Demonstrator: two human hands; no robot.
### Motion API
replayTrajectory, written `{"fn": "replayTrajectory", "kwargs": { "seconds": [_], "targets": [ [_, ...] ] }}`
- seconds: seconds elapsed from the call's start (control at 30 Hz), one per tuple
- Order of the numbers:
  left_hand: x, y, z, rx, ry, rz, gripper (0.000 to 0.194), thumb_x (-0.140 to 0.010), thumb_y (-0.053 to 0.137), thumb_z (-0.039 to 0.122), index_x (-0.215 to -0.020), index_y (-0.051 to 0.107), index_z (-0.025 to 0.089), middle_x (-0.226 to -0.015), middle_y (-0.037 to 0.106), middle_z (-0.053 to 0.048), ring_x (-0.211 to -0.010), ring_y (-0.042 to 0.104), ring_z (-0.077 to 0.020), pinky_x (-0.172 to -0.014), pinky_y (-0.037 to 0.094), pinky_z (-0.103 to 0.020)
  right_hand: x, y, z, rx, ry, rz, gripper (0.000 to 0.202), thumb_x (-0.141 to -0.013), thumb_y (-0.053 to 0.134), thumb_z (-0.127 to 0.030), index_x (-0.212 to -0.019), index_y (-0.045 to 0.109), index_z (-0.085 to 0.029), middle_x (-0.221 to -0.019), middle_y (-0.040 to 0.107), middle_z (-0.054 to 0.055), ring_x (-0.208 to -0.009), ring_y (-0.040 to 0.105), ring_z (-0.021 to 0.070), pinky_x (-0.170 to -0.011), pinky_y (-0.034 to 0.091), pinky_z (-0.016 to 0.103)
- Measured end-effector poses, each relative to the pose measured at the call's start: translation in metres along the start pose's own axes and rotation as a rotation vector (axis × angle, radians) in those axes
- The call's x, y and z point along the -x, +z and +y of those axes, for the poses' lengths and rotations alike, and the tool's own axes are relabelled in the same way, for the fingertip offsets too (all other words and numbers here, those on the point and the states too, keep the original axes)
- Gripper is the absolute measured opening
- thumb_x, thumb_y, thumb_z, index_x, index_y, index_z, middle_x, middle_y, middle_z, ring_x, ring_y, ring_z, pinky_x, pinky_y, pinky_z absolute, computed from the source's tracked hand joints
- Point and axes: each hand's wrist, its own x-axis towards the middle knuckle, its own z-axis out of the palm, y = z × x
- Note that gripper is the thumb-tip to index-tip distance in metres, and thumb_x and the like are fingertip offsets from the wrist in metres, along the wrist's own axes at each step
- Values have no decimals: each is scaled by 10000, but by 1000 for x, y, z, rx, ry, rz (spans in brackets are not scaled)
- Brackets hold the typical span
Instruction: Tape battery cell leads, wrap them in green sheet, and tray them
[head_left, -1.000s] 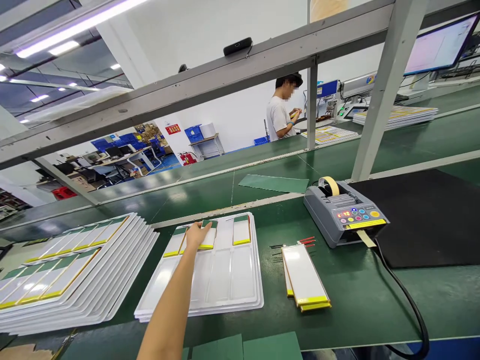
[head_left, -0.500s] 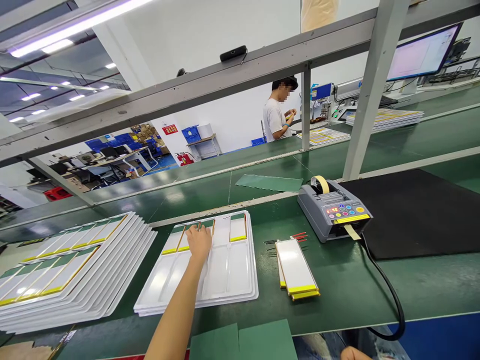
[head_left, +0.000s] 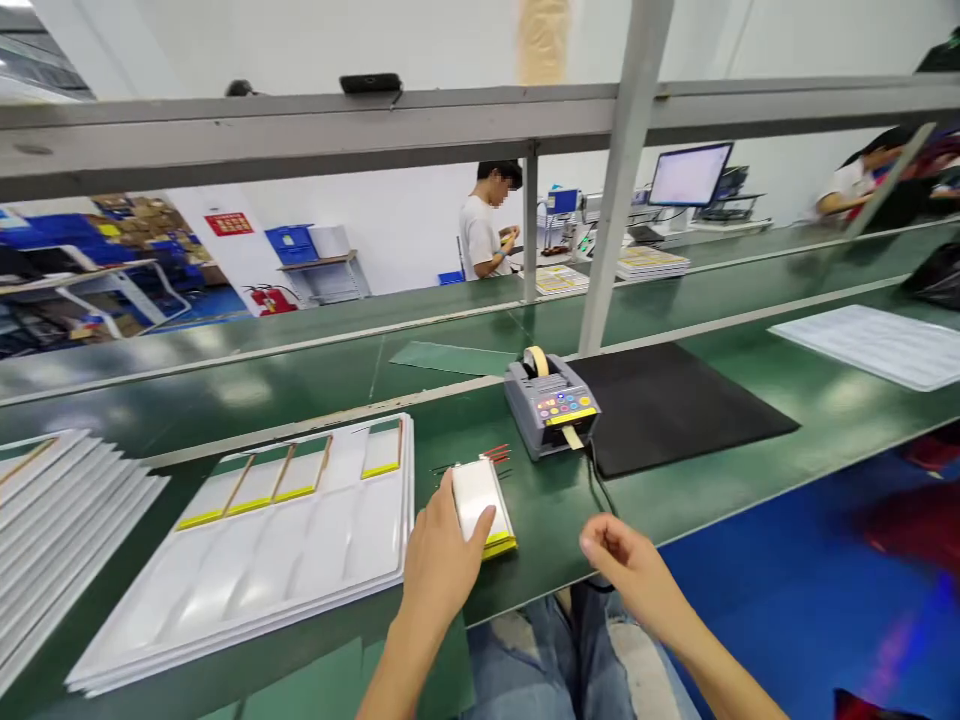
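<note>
My left hand (head_left: 442,555) is on a small pile of flat white pouch battery cells (head_left: 474,492) with yellow end strips. Its thumb lies over the top cell's face and its fingers run along the left edge. Thin red and black wire leads (head_left: 495,455) stick out at the far end of the pile. My right hand (head_left: 630,565) hovers at the table's front edge, fingers loosely curled, nothing visible in it. To the left, a white compartment tray (head_left: 330,540) has several cells along its back row, with a gap between them.
A grey tape dispenser (head_left: 551,400) stands behind the cells, its cable hanging toward the front edge. Right of it lies a black mat (head_left: 675,410). Stacked trays (head_left: 67,540) fill the far left. Green sheets (head_left: 322,685) lie in front. A metal post (head_left: 619,180) rises behind.
My left hand has gone from the tray's back row to the battery cells on its right. My right hand has risen into view. The head view has swung right and levelled.
</note>
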Motion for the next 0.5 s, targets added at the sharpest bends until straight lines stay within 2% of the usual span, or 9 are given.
{"fn": "replayTrajectory", "kwargs": {
  "seconds": [0.07, 0.17, 0.23, 0.3, 0.4, 0.5],
  "targets": [
    [-4, 17, 13, -58, -44, 40, 822, -839, 338, 614, -1451, 185, 87, -1389, 411, -239, -1211, 455, -380, -935, 383, -470, -24, -15, -10, 44, -61, 152, 338, -762, 605, -514, -713, 553, -183, -618, 466, -14, -591, 415, 143, -571, 341, 259],
    [-13, 32, 23, -89, -114, 61, 890, -801, 396, 624, -1454, 156, 69, -1382, 376, -277, -1206, 427, -434, -922, 378, -518, -63, -29, -15, 48, -57, 310, 344, -721, 621, -522, -738, 580, -180, -642, 526, 3, -591, 437, 149, -572, 341, 266],
    [-17, 36, 26, -61, -132, 82, 863, -792, 448, 558, -1450, 170, 73, -1367, 382, -271, -1204, 411, -444, -908, 386, -528, -85, -30, -12, 8, -20, 317, 382, -700, 620, -548, -700, 591, -167, -640, 555, 18, -550, 441, 138, -537, 335, 265],
    [-21, 36, 29, -21, -131, 113, 836, -781, 490, 465, -1444, 178, 62, -1326, 415, -265, -1202, 408, -433, -908, 389, -526, -102, -26, -8, -50, 24, 299, 420, -680, 617, -574, -618, 573, -161, -534, 509, -2, -460, 389, 113, -473, 298, 257],
    [-25, 32, 29, 9, -103, 134, 862, -730, 563, 365, -1420, 195, 3, -1201, 515, -251, -1165, 465, -380, -973, 356, -499, -110, -16, -4, -143, 50, 316, 430, -648, 637, -578, -545, 509, -180, -423, 387, -54, -399, 298, 84, -423, 231, 243],
    [-24, 22, 20, 41, -119, 174, 883, -700, 607, 358, -1403, 216, -5, -1209, 530, -235, -1160, 489, -352, -1023, 339, -478, -97, -9, -2, -226, 27, 358, 412, -633, 676, -545, -561, 488, -185, -460, 419, -52, -422, 310, 80, -423, 224, 231]
  ]
}}
